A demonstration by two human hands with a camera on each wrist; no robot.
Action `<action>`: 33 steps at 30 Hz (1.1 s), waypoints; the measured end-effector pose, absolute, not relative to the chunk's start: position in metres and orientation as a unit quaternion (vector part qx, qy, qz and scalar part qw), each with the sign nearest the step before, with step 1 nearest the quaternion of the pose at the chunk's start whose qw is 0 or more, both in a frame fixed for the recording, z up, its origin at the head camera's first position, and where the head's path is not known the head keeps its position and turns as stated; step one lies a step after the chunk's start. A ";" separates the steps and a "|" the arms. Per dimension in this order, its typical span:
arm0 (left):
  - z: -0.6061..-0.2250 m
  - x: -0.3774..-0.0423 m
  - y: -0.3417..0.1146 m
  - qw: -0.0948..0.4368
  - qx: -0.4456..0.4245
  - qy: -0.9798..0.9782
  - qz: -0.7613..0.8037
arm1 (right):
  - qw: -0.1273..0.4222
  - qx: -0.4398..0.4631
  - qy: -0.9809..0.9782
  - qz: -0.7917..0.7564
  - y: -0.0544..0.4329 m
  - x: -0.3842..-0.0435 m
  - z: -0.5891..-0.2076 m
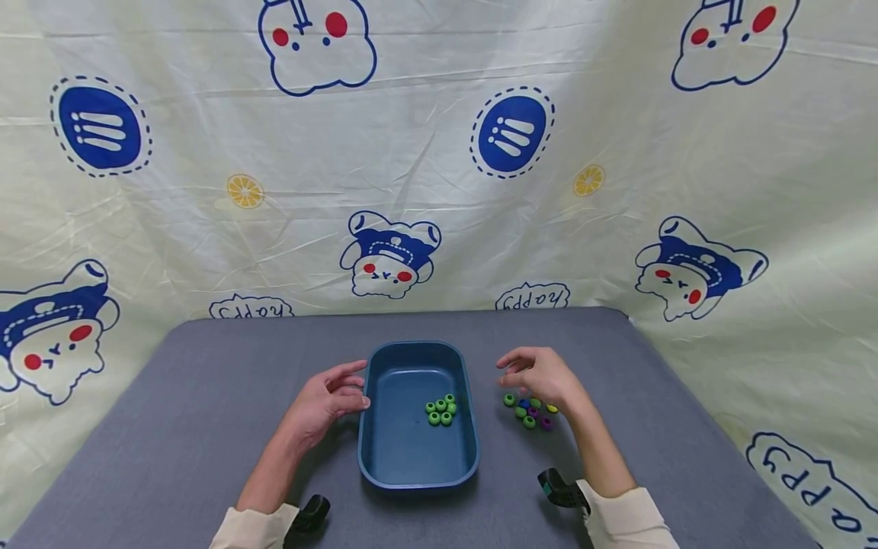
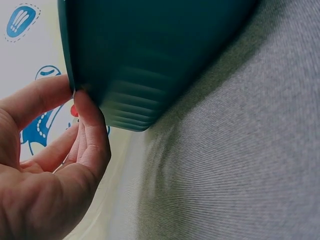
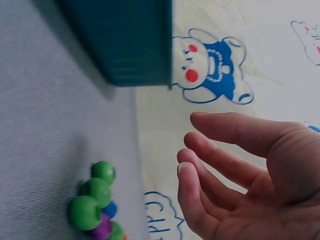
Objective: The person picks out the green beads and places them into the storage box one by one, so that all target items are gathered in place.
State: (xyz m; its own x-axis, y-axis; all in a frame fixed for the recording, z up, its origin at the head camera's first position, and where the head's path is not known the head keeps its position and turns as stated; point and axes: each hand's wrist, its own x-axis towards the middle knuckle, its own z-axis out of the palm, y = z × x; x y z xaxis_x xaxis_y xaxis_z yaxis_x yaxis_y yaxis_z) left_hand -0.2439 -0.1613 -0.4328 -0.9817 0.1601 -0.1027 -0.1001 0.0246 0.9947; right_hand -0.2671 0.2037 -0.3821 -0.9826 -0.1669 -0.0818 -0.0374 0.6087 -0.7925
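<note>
A blue rectangular tray [image 1: 415, 479] with rounded corners stands on the table. Several green beads [image 1: 441, 405] lie together on its floor, toward the right side. At the left rim, my left hand [image 1: 328, 404] pinches the tray's edge; in the left wrist view the fingertips meet on either side of the rim. My right hand [image 1: 543, 375] hovers right of the tray with loosely bent fingers and nothing between them. Just below it lies a loose group of green, purple, blue and yellow beads [image 1: 529, 422], partly hidden by the hand and wrist.
Grey cloth covers the table [image 1: 226, 427]. A pale curtain [image 1: 425, 168] with printed cartoon figures hangs behind its far edge. Black wrist straps [image 1: 564, 489] sit at both cuffs, low in the head view.
</note>
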 end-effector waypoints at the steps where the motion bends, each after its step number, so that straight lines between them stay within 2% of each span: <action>1: -0.433 -0.244 -0.161 0.093 0.022 0.710 0.697 | 0.077 -0.053 0.895 -0.436 0.205 -0.268 -0.385; 8: -0.434 -0.244 -0.162 0.092 0.024 0.711 0.697 | 0.074 -0.043 0.906 -0.415 0.212 -0.277 -0.402; 13: -0.434 -0.244 -0.161 0.093 0.022 0.710 0.698 | 0.093 -0.036 0.909 -0.406 0.216 -0.280 -0.410; 33: -0.432 -0.243 -0.161 0.094 0.027 0.708 0.699 | 0.093 -0.061 0.930 -0.350 0.214 -0.281 -0.422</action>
State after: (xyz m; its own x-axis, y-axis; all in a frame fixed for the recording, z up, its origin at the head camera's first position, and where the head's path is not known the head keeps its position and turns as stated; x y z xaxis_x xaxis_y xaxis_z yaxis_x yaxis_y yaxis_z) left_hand -0.2427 -0.1612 -0.4321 -0.9809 0.1700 -0.0946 -0.0924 0.0211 0.9955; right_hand -0.2811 0.2141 -0.4218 -0.9751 -0.1790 -0.1310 -0.0481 0.7470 -0.6631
